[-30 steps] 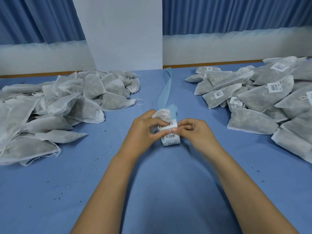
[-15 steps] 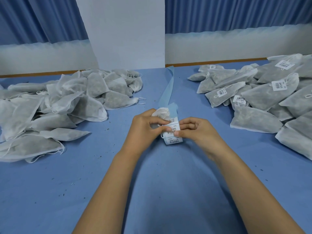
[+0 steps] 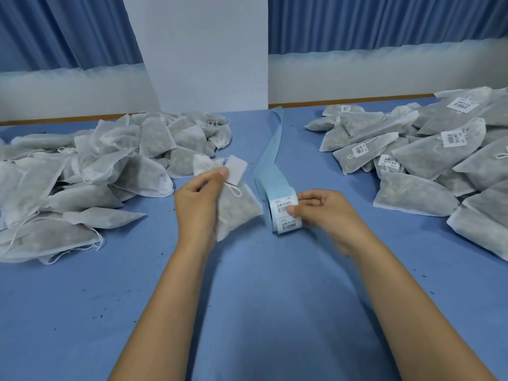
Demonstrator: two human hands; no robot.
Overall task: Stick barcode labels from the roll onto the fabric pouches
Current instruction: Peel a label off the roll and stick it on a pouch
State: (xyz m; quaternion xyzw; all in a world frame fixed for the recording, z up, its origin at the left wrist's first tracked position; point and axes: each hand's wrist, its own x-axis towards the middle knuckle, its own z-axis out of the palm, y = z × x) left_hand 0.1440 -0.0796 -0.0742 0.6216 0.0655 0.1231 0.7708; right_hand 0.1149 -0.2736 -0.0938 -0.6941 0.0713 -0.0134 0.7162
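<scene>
My left hand (image 3: pixel 196 200) grips a grey fabric pouch (image 3: pixel 236 209) by its gathered white neck, lifted just left of the label roll. A white label (image 3: pixel 235 170) sticks up by the thumb, blank side toward me. The label roll (image 3: pixel 283 213) stands on the blue table, its blue backing strip (image 3: pixel 270 149) trailing away to the far edge. My right hand (image 3: pixel 320 211) pinches the white barcode label at the roll's front.
A heap of unlabelled pouches (image 3: pixel 90 171) covers the left of the table (image 3: pixel 247 312). A heap of pouches bearing barcode labels (image 3: pixel 428 158) fills the right. A white pillar (image 3: pixel 203 53) and blue curtains stand behind the far edge.
My left hand has moved left away from the roll, carrying the pouch and a peeled label. My right hand stays at the roll.
</scene>
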